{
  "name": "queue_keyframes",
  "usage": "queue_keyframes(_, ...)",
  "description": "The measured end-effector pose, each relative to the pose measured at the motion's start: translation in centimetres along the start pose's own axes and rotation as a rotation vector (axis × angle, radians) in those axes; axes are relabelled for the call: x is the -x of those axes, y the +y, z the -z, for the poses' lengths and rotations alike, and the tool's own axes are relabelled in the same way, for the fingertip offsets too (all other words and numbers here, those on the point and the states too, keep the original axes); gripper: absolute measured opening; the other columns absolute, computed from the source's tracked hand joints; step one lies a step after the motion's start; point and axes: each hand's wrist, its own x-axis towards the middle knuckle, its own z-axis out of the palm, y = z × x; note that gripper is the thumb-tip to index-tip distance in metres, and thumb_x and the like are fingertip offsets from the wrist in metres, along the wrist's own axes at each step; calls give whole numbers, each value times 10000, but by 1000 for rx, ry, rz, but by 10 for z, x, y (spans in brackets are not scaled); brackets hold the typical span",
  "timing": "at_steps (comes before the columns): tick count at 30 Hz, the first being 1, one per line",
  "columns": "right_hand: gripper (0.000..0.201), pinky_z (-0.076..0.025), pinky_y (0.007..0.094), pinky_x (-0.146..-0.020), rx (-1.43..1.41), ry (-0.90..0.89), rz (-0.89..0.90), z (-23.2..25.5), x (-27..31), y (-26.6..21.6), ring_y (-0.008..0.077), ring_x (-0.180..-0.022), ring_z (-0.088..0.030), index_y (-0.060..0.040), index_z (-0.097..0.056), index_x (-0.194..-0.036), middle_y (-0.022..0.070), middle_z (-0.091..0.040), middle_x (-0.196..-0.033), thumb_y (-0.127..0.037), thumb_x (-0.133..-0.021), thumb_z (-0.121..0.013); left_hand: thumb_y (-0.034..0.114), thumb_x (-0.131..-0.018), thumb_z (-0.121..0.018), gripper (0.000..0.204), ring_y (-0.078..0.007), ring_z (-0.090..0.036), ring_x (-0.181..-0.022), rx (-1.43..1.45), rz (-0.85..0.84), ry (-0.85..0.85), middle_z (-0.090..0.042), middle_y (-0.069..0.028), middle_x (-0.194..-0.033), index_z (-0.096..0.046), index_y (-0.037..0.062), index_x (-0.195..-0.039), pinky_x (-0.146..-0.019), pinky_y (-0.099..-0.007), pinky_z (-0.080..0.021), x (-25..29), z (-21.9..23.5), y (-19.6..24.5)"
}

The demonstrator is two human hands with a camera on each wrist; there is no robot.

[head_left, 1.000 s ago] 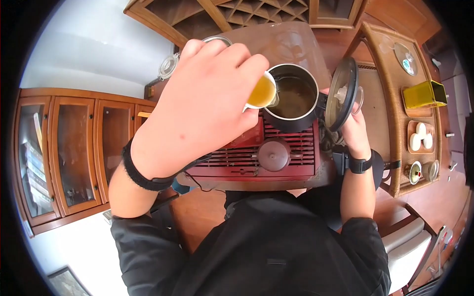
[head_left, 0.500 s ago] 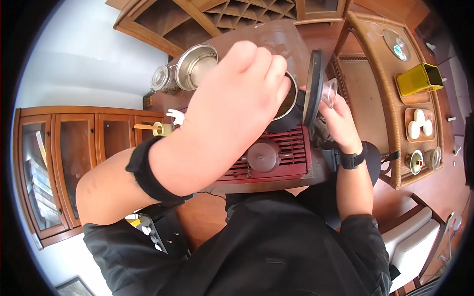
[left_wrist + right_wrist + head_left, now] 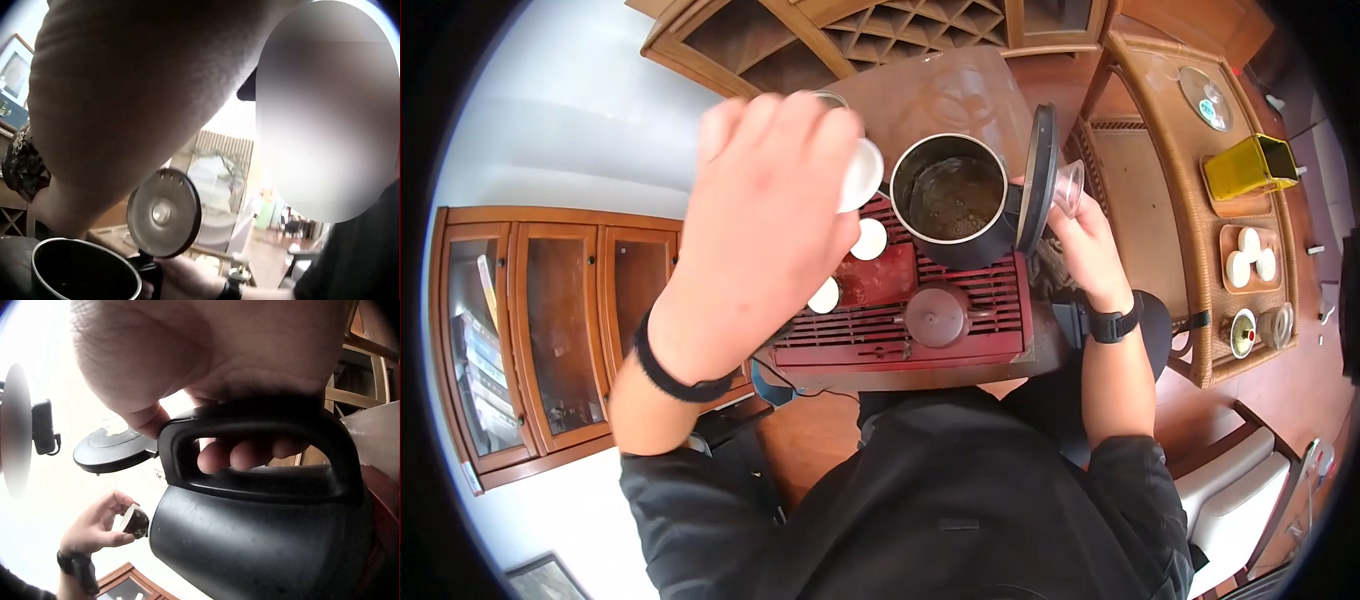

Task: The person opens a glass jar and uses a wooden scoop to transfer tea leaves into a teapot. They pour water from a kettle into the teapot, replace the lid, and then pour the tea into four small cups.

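Note:
Over the tea tray, my left hand (image 3: 770,200) holds a small cup (image 3: 861,178), white inside and darkly patterned outside. The cup is tipped toward the kettle's mouth, with no liquid visible in it. In the right wrist view, thumb and fingers pinch this cup (image 3: 135,522). My right hand (image 3: 1090,250) grips the handle (image 3: 350,459) of a black kettle (image 3: 250,544), its fingers through the loop. The kettle's lid (image 3: 164,215) stands upright on its hinge. Brownish liquid (image 3: 955,200) with ripples and bubbles shows inside the kettle.
A red slatted tea tray (image 3: 1000,340) bears a brownish-purple teapot (image 3: 938,316) and white cups (image 3: 868,240). Right of the table, a rattan stand (image 3: 1200,365) carries a yellow container (image 3: 1245,168) and several white pieces (image 3: 1250,240) on a small tray.
The cup held yellow liquid at the kettle's rim earlier. My left hand then turned over the kettle's mouth and has drawn back left. The right hand keeps its grip.

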Motion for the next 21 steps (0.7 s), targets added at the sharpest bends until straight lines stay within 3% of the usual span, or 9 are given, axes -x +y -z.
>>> queue_keyframes(7,265,-499,261,-836,-82,61,-26,-1,2,8,78,-931,-567,-18,-635,-1282,-14,-638,-1080,-137,-1062,-549,171,-688,-830,506,-316,-559,-1103,259,318,-115,-641,-100,-1114,-621,97,-1142,-1016,-452,-324,91,-34,5)
queue_keyframes(12,248,-472,264,-832,-108,104,-42,-8,3,8,89,-873,-562,4,-645,-1193,-22,-632,-971,-169,-1081,-507,190,-675,-844,556,-329,-483,-1320,358,357,-124,-597,-115,-1269,-636,112,-1185,-1157,-537,-249,132,-87,23)
queue_keyframes(16,172,-487,264,-802,-91,83,-5,5,5,25,92,-925,-599,-12,-625,-1031,-15,-641,-947,-173,-1057,-570,192,-655,-861,548,-384,-393,-1390,306,380,-107,-503,-122,-1400,-658,131,-1161,-1162,-582,-229,134,-103,36)
queue_keyframes(19,208,-482,265,-791,-141,150,-48,-12,3,-1,85,-894,-582,-5,-637,-1190,-21,-638,-957,-147,-1053,-569,177,-634,-877,555,-398,-344,-1436,332,380,-96,-456,-152,-1462,-668,115,-1144,-1172,-614,-199,127,-114,41)
queue_keyframes(21,251,-476,267,-815,-135,66,-39,-4,4,3,88,-886,-572,-9,-628,-1261,-19,-635,-975,-135,-1063,-541,177,-632,-880,554,-408,-315,-1454,352,378,-101,-422,-163,-1496,-670,106,-1140,-1176,-620,-188,125,-118,43)
